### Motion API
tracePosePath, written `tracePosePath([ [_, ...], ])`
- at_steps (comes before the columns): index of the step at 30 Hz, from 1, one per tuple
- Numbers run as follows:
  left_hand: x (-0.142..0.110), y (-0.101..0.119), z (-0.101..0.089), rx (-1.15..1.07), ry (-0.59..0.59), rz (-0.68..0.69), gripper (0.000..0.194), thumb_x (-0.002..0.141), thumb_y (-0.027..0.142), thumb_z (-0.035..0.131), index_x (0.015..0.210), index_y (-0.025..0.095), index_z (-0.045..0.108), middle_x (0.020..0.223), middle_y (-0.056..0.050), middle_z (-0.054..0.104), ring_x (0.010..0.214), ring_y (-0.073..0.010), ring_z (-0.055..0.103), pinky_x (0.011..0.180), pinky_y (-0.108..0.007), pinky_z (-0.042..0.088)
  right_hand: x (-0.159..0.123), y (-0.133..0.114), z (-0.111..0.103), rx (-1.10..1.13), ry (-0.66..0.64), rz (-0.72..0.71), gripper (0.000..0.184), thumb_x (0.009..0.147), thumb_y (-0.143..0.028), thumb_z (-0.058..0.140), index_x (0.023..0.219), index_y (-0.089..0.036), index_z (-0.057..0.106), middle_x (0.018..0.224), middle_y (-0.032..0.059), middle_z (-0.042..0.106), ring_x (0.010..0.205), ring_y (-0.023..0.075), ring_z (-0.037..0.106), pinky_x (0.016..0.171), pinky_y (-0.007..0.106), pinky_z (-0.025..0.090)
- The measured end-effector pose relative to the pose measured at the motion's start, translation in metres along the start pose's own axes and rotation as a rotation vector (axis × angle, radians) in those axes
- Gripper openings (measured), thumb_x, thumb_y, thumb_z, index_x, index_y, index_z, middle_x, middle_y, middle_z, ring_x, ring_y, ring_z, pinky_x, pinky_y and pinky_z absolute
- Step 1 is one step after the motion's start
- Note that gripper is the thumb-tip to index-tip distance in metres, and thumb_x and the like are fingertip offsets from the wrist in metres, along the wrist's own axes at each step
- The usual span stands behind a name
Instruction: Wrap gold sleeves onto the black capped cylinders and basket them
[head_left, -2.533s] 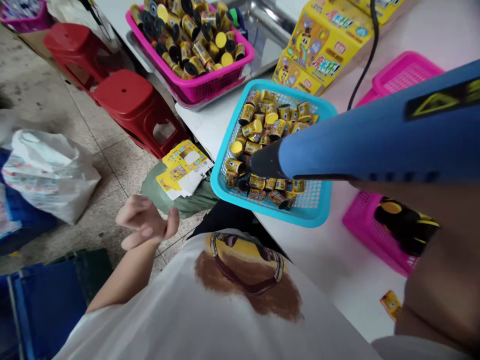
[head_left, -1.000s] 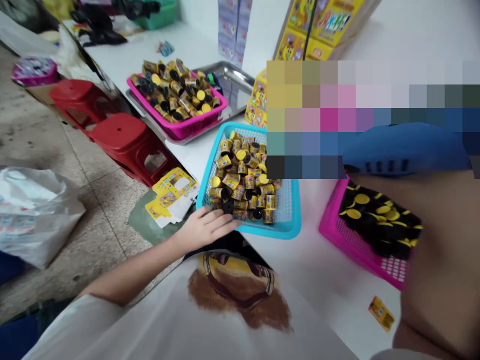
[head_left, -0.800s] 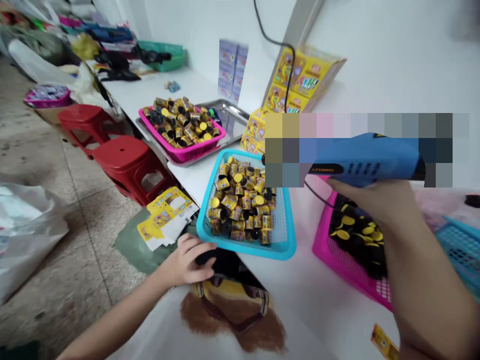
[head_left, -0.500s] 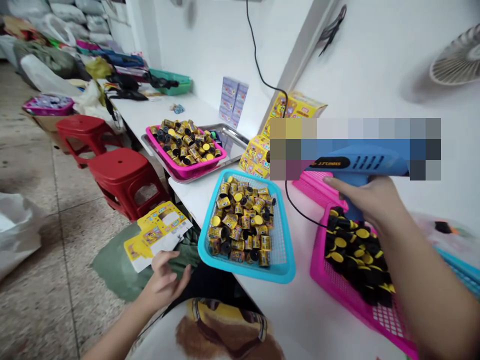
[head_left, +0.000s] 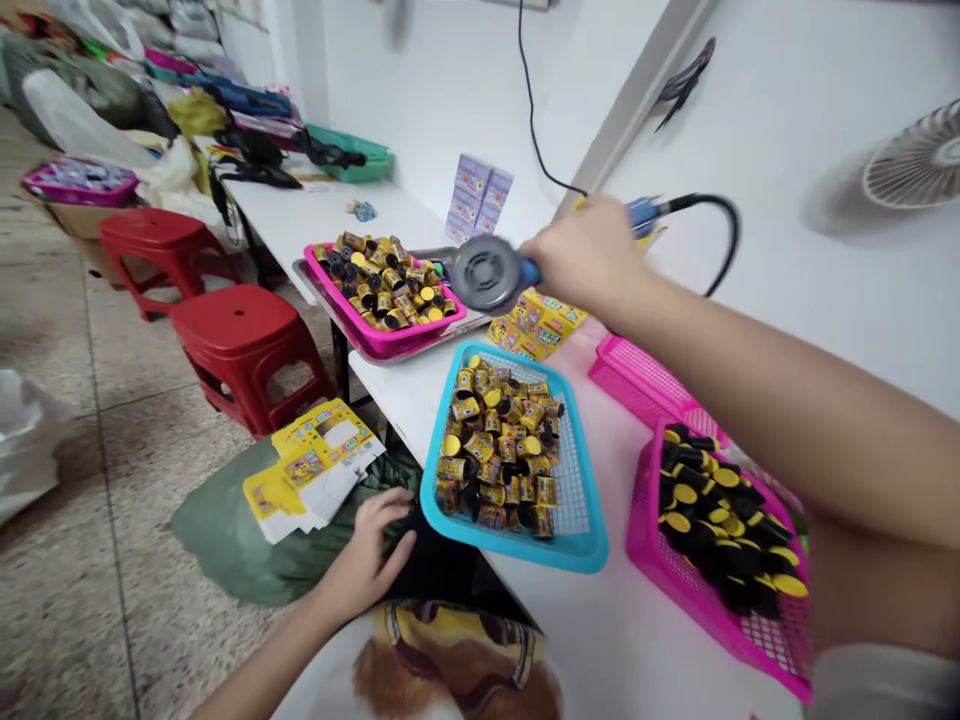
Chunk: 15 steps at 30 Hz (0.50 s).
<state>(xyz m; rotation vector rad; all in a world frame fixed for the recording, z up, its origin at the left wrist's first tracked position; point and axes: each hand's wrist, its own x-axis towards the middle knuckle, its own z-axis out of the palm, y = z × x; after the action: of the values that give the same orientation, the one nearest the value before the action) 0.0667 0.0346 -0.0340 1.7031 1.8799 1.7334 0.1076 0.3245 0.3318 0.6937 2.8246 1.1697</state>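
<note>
My right hand (head_left: 585, 250) is raised over the table, wrapped around the handle of a blue heat gun. The round grey vented end of the heat gun (head_left: 486, 275) faces me, and a black cord (head_left: 731, 230) loops away from it. My left hand (head_left: 373, 553) hangs open by my lap, fingers apart, holding nothing. Beside it is a blue basket (head_left: 596, 530) of small yellow-wrapped canisters (head_left: 491, 440) with black ends. Below my right forearm stands a pink basket (head_left: 675, 610) of black pieces with yellow caps (head_left: 724, 530).
Another pink basket (head_left: 375, 340) of canisters rests on a metal tray (head_left: 472, 322) farther back. Yellow boxes (head_left: 544, 320) and purple boxes (head_left: 480, 195) stand near the wall. Flattened yellow cartons (head_left: 315, 460) lie on a green sack (head_left: 225, 530). Red stools (head_left: 240, 320) are at left.
My right hand has swung up and left with the heat gun, from above the right pink basket, turning its grey end towards me. My left hand has shifted right and its fingers have spread.
</note>
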Motion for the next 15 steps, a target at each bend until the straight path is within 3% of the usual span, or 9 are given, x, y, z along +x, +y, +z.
tracePosePath([
  [3, 0.018, 0.010, 0.015, -0.408, -0.058, -0.392, 0.052, 0.106, 0.040, 0.052, 0.153, 0.027, 0.035, 0.153, -0.016, 0.056, 0.137, -0.0256, 0.061, 0.109, -0.044, 0.055, 0.035, -0.034, 0.029, -0.006, -0.044, -0.126, 0.057, 0.103, -0.018, 0.023, 0.055, -0.008, 0.053, 0.066, 0.0109, 0.064, 0.087, 0.0215, 0.069, 0.085, 0.042, 0.046],
  [5, 0.036, 0.020, 0.023, -0.570, -0.102, -0.532, 0.066, 0.100, 0.050, 0.058, 0.156, 0.023, 0.035, 0.163, -0.016, 0.048, 0.149, -0.0289, 0.051, 0.119, -0.045, 0.049, 0.051, -0.052, 0.051, -0.027, -0.068, -0.178, 0.051, 0.104, -0.018, 0.032, 0.058, -0.010, 0.053, 0.067, 0.0083, 0.064, 0.084, 0.0190, 0.067, 0.088, 0.041, 0.048],
  [7, 0.053, 0.030, 0.027, -0.607, -0.144, -0.569, 0.067, 0.093, 0.046, 0.063, 0.153, 0.021, 0.044, 0.161, -0.013, 0.051, 0.149, -0.0303, 0.050, 0.124, -0.044, 0.044, 0.062, -0.066, 0.072, -0.057, -0.095, -0.207, 0.036, 0.104, -0.027, 0.052, 0.072, -0.012, 0.061, 0.076, 0.0044, 0.068, 0.085, 0.0167, 0.067, 0.092, 0.039, 0.052],
  [9, 0.064, 0.038, 0.024, -0.598, -0.169, -0.560, 0.066, 0.087, 0.035, 0.063, 0.149, 0.019, 0.048, 0.149, -0.012, 0.062, 0.136, -0.0296, 0.061, 0.119, -0.044, 0.049, 0.070, -0.078, 0.089, -0.082, -0.133, -0.235, 0.028, 0.102, -0.036, 0.064, 0.087, -0.013, 0.066, 0.088, 0.0022, 0.070, 0.090, 0.0150, 0.068, 0.095, 0.038, 0.056],
  [11, 0.070, 0.042, 0.017, -0.595, -0.185, -0.536, 0.071, 0.079, 0.027, 0.063, 0.149, 0.018, 0.050, 0.140, -0.011, 0.068, 0.123, -0.0281, 0.068, 0.112, -0.043, 0.054, 0.077, -0.089, 0.104, -0.088, -0.163, -0.278, 0.027, 0.102, -0.039, 0.065, 0.100, -0.012, 0.069, 0.102, 0.0036, 0.071, 0.099, 0.0157, 0.069, 0.098, 0.039, 0.057],
  [15, 0.077, 0.039, 0.000, -0.650, -0.270, -0.514, 0.075, 0.074, 0.025, 0.062, 0.148, 0.016, 0.054, 0.142, -0.011, 0.068, 0.128, -0.0291, 0.067, 0.114, -0.040, 0.054, 0.080, -0.112, 0.123, -0.008, -0.205, -0.412, 0.035, 0.100, -0.041, 0.067, 0.123, -0.014, 0.067, 0.123, 0.0090, 0.068, 0.114, 0.0222, 0.067, 0.101, 0.046, 0.059],
])
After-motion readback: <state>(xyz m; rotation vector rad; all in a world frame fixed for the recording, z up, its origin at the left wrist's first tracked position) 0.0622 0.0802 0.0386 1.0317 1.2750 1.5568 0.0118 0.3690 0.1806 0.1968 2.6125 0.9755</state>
